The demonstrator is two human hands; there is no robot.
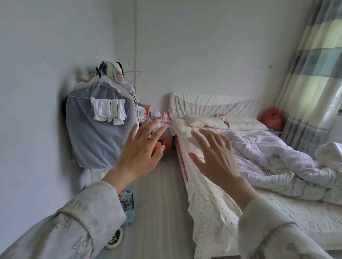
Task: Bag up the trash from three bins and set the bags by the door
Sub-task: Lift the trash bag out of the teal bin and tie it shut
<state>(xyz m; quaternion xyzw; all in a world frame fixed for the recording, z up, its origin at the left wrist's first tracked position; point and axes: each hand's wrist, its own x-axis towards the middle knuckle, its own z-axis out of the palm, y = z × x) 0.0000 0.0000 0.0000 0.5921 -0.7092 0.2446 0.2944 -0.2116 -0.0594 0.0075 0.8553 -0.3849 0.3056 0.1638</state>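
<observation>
Bare hands are reaching out, task barely starting.
Left hand (142, 155) and right hand (214, 156) are spreading wide, grasping nothing, above the floor (161, 199) beside the bed (282, 210). Possibly a bin (162, 147) is sitting half-hidden behind the left hand; no bag filled, no door showing.

Single head-worn, wide-angle view, looking forward and slightly downward from standing height into a bedroom. Nearest the lens, the left hand (139, 153) and right hand (214, 158) reach into the lower centre, sleeves filling the near corners. The floor (161, 199) recedes up the middle; the bed (282, 208) lies right, a clothes rack (99, 124) left, the curtain (320, 59) at far right. Straight edges bow toward the frame borders.
</observation>
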